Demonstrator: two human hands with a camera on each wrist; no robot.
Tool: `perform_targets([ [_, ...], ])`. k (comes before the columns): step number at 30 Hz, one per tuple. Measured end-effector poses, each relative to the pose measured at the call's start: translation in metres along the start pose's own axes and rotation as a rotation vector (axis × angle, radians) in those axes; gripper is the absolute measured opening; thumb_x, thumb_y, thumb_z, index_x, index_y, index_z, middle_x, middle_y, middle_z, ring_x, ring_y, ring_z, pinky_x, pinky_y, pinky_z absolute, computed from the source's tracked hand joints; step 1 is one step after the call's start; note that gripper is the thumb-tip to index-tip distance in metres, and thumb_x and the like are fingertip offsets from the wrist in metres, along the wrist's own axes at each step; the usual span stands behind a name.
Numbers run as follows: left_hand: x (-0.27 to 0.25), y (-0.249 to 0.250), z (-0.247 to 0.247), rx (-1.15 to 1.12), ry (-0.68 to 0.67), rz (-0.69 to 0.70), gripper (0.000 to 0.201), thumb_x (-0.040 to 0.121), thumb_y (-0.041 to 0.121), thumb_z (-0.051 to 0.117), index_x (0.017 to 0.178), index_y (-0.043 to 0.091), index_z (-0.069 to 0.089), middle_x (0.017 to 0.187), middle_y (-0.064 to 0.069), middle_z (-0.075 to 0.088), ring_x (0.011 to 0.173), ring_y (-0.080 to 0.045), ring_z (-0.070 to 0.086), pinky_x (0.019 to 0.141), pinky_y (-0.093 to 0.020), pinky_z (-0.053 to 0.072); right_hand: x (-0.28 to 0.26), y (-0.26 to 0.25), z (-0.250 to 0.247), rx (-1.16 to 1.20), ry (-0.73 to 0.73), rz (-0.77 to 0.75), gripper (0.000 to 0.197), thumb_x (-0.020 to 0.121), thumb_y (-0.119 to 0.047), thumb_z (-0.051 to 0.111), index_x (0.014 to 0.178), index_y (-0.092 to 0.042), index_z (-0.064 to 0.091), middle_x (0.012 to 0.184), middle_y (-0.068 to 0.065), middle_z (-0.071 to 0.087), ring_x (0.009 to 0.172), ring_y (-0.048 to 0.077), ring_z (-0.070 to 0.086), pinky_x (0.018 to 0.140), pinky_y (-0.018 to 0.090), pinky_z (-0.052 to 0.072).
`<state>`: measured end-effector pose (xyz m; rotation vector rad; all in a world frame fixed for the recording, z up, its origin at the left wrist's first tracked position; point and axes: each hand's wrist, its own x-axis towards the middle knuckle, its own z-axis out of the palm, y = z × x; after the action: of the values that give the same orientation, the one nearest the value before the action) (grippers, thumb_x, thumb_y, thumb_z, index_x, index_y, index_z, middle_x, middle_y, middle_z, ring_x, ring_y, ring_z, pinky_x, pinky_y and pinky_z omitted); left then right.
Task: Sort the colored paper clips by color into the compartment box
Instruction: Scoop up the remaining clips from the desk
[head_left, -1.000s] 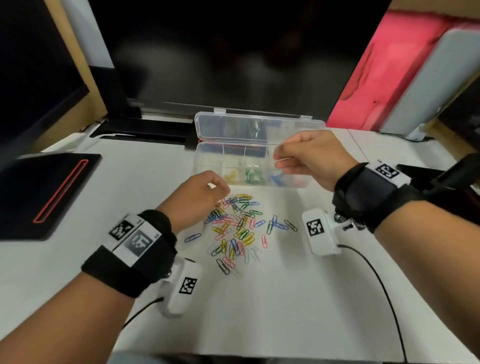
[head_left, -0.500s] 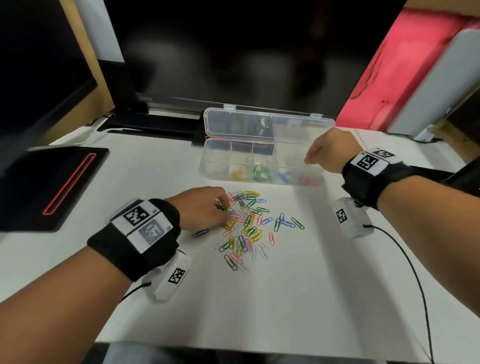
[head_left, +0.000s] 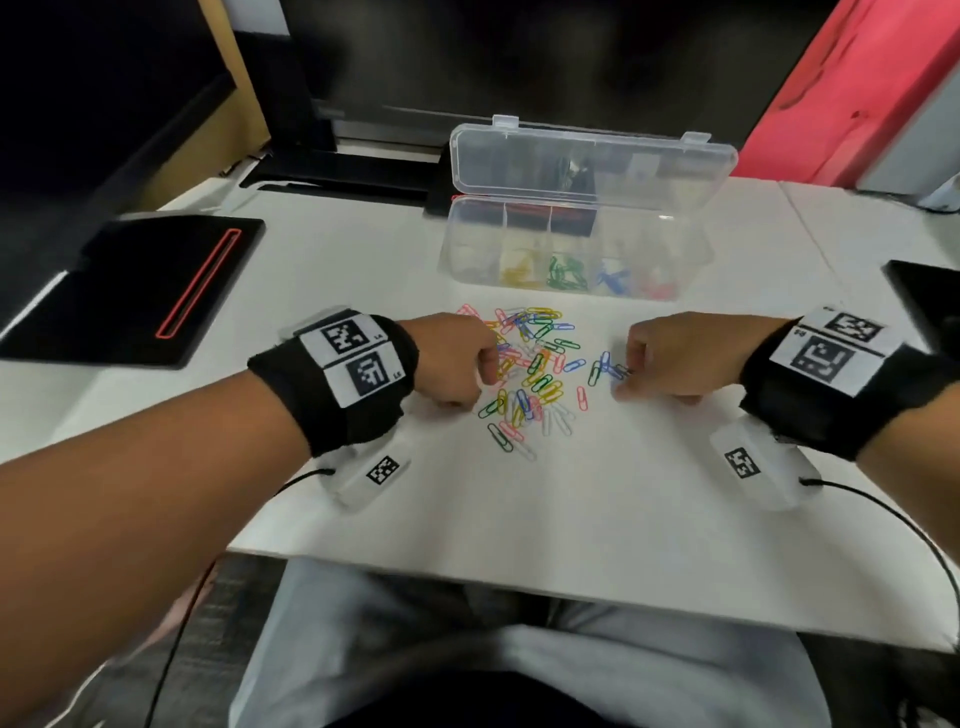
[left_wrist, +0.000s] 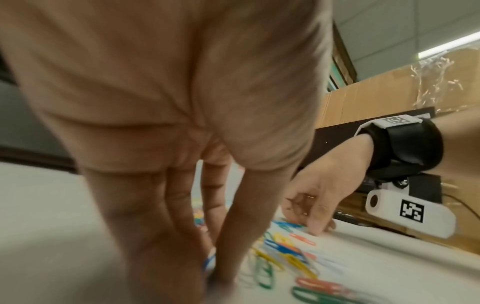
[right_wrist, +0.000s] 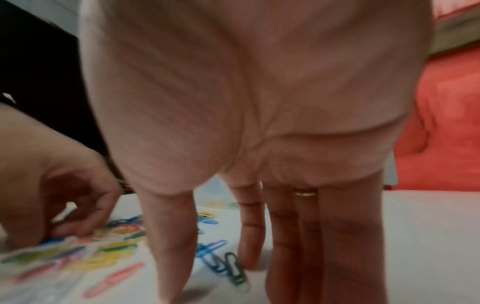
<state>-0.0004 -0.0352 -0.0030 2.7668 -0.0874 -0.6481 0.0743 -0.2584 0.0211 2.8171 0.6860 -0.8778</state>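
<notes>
Both hands (head_left: 457, 358) (head_left: 670, 358) over paper clips (head_left: 530, 364), no legible writing

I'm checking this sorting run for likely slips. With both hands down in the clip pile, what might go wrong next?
1. The loose clips overlap, so the left hand, pinching a blue clip, may drag a linked second colour along.
2. By the right hand, blue and green clips lie crossed; both may lift together.
3. The compartment box has adjoining bins; a drop may land in the wrong one.
</notes>
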Motion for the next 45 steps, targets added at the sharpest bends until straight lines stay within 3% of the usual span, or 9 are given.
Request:
perform_targets([
  [4,0.006,0.006,-0.009,-0.178,0.072,0.044,0.022,0.08,0.008,0.065,0.1,0.018,0.065,0.082,0.006,0.06,0.071,-0.012,0.057,0.065,-0.023,0.048,0.004,-0.016,0.002,0.13,0.036,-0.078,0.055,0.079,-0.061,0.066,0.101,-0.01,0.062,0.074,0.006,0.069,0.06,0.02,0.061,0.067,0.027,0.049],
  [8,0.018,-0.014,-0.031,-0.066,0.271,-0.061,0.036,0.09,0.036,0.061,0.123,0.023,0.053,0.118,-0.004,0.051,0.106,-0.022,0.053,0.087,-0.029,0.043,0.003,-0.015,0.003,0.133,0.039,-0.033,0.092,0.06,-0.081,0.066,0.126,-0.024,0.036,0.108,-0.003,0.053,0.085,0.023,0.065,0.082,0.039,0.055],
  [12,0.033,-0.018,-0.026,0.03,0.149,-0.195,0.05,0.097,0.051,0.044,0.134,0.018,0.046,0.131,-0.014,0.043,0.121,-0.035,0.046,0.101,-0.039,0.04,0.01,-0.019,0.009,0.08,0.018,-0.036,0.127,0.047,-0.089,0.064,0.149,-0.035,0.01,0.142,0.002,0.032,0.117,0.023,0.053,0.098,0.042,0.048],
  [18,0.032,0.007,-0.007,-0.121,0.095,0.034,0.025,0.099,0.019,0.043,0.113,0.011,0.062,0.104,-0.01,0.063,0.086,-0.02,0.055,0.086,-0.03,0.045,0.041,-0.037,0.002,0.139,0.145,-0.001,0.089,0.084,-0.078,0.038,0.151,-0.021,0.024,0.151,0.013,0.028,0.117,0.034,0.056,0.092,0.036,0.047],
  [22,0.016,0.004,-0.009,-0.1,0.129,0.072,0.028,0.099,0.024,0.046,0.124,0.018,0.058,0.109,-0.004,0.058,0.095,-0.017,0.053,0.088,-0.026,0.041,0.056,-0.043,-0.001,0.107,0.214,-0.088,0.052,0.099,-0.055,0.034,0.144,-0.031,0.038,0.141,0.015,0.035,0.13,0.039,0.038,0.106,0.039,0.03],
  [26,0.008,-0.021,-0.008,0.0,0.123,-0.029,0.04,0.097,0.037,0.048,0.135,0.027,0.045,0.126,-0.005,0.043,0.119,-0.025,0.045,0.103,-0.034,0.036,0.053,-0.046,0.001,0.173,0.146,-0.316,0.03,0.101,-0.034,0.045,0.126,-0.027,0.059,0.115,0.004,0.046,0.114,0.026,0.052,0.103,0.035,0.039],
  [33,0.018,-0.025,0.001,0.08,0.109,-0.123,0.04,0.101,0.03,0.036,0.138,0.016,0.039,0.127,-0.011,0.034,0.123,-0.033,0.032,0.105,-0.045,0.034,0.064,-0.05,0.0,0.115,0.306,-0.261,0.044,0.103,-0.027,0.041,0.146,-0.024,0.04,0.141,0.009,0.038,0.131,0.034,0.038,0.112,0.036,0.027],
  [39,0.015,-0.012,-0.006,-0.065,0.082,0.085,0.036,0.099,0.011,0.041,0.132,0.017,0.055,0.128,-0.004,0.052,0.111,-0.016,0.05,0.094,-0.02,0.035,0.059,-0.057,-0.01,0.08,0.238,-0.279,0.044,0.093,-0.002,0.043,0.133,-0.015,0.055,0.136,0.01,0.05,0.127,0.027,0.046,0.107,0.034,0.035],
  [45,0.025,-0.023,-0.008,0.105,0.161,-0.068,0.05,0.091,0.005,0.041,0.14,0.015,0.039,0.14,-0.009,0.033,0.124,-0.031,0.034,0.105,-0.042,0.037,0.064,-0.068,-0.011,-0.039,0.243,-0.23,0.058,0.088,0.004,0.047,0.145,-0.009,0.042,0.151,0.01,0.036,0.135,0.031,0.041,0.11,0.041,0.036],
])
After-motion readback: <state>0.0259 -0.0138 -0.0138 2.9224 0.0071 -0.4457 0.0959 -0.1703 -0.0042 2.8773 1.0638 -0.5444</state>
